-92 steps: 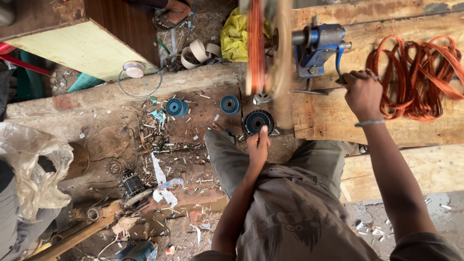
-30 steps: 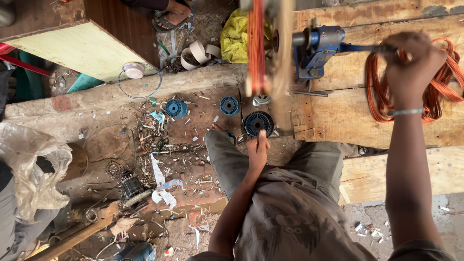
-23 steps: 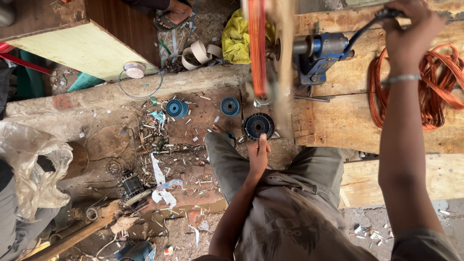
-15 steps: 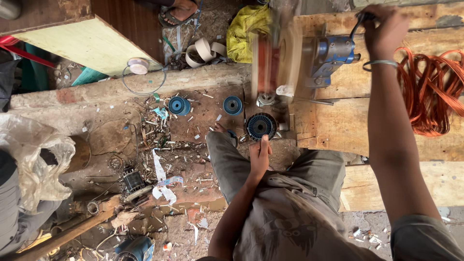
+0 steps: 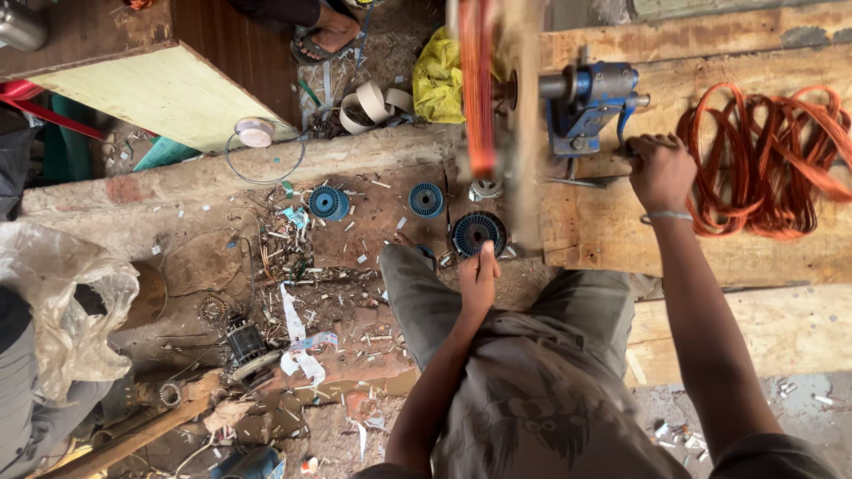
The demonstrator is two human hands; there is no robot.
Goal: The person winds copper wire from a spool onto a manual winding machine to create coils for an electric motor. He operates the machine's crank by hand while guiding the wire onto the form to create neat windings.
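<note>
On the plank worktop [image 5: 621,239], the right hand [image 5: 661,168] grips the blue winder's crank [image 5: 593,102] while the left hand [image 5: 479,275], fingers closed, presses on the blue stator [image 5: 475,232]. Copper wire [image 5: 477,89] blurs on the former; likely risks are a snag, a loose turn, or nipped fingers.

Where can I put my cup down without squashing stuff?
The pale plank below the orange wire coil is mostly bare. So is the yellow board, top left. The ground between the blue spools and the motor part is crowded with scraps.
</note>
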